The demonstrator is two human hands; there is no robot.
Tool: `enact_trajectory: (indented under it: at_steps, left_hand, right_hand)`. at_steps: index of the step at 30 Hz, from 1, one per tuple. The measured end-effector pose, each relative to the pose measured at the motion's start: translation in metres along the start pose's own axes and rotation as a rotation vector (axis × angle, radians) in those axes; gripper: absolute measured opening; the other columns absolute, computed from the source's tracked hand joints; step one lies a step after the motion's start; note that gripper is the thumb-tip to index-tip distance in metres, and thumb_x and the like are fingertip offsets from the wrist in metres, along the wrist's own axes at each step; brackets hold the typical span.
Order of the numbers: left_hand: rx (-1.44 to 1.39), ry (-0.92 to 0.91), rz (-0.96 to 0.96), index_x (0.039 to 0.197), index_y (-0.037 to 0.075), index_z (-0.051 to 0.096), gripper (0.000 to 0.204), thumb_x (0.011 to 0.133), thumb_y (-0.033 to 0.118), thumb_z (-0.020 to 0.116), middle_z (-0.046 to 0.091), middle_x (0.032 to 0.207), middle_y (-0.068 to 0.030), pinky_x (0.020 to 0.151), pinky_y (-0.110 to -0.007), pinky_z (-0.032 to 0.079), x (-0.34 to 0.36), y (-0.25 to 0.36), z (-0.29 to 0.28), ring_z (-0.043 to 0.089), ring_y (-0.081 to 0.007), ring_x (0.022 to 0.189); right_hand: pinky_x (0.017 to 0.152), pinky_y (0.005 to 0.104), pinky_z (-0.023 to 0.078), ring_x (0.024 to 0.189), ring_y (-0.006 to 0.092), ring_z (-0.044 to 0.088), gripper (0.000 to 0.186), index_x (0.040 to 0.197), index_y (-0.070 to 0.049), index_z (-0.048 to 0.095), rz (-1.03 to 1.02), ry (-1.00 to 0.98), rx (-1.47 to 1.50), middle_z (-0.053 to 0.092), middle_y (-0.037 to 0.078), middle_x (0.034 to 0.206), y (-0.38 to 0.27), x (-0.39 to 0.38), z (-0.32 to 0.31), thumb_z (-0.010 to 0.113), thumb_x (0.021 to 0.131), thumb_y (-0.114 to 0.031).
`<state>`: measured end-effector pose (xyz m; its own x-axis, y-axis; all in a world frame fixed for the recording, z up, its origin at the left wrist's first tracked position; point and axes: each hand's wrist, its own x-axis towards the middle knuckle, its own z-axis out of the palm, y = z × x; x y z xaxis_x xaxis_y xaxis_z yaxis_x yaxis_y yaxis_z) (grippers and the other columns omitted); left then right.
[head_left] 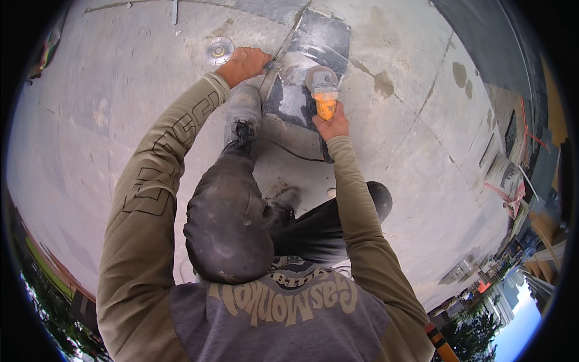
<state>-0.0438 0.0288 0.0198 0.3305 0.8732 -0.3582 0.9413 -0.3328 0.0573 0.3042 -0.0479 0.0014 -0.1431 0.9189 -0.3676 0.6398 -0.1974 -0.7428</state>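
My right hand (333, 125) is wrapped around the yellow body of an angle grinder (325, 105). The grinder's round head lies over a dark, dust-covered slab (325, 39) on the floor ahead of me. To the left of the slab, my left hand (244, 64) is closed, its fingertips at a thin dark piece by the slab's left edge. What those fingers hold, if anything, I cannot make out. A round metal cutting disc (219, 50) lies flat on the floor just left of that hand.
My dusty shoe (243, 111) stands below my left hand, close to the slab. A dark cord (295, 152) curves along the floor near the grinder. Far right are a white bucket (503, 175) and assorted materials. A thin strip (175, 12) lies at the far edge of the concrete floor (410, 151).
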Motion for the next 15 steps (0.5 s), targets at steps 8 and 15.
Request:
enact_trajectory:
  at_steps: [8, 15]
  left_hand:
    - [0.019, -0.052, -0.004, 0.145, 0.022, 0.061, 0.055, 0.095, 0.040, 0.075, 0.076, 0.106, -0.0137, 0.083, -0.048, 0.062, 0.006, 0.002, -0.009, 0.076, -0.0347, 0.102]
    - [0.040, -0.053, -0.004, 0.146, 0.022, 0.060, 0.056, 0.095, 0.040, 0.075, 0.076, 0.101, -0.0130, 0.081, -0.047, 0.063, 0.005, -0.003, -0.005, 0.077, -0.0335, 0.097]
  right_hand:
    - [0.090, 0.0468, 0.059, 0.097, 0.0399, 0.075, 0.078, 0.141, -0.010, 0.044, -0.013, -0.009, -0.019, 0.076, 0.018, 0.103, -0.014, -0.005, 0.013, 0.086, 0.077, -0.027]
    - [0.089, 0.0448, 0.059, 0.095, 0.0391, 0.076, 0.078, 0.140, -0.005, 0.046, -0.031, -0.078, -0.109, 0.076, 0.021, 0.107, -0.027, -0.009, 0.006, 0.086, 0.077, -0.025]
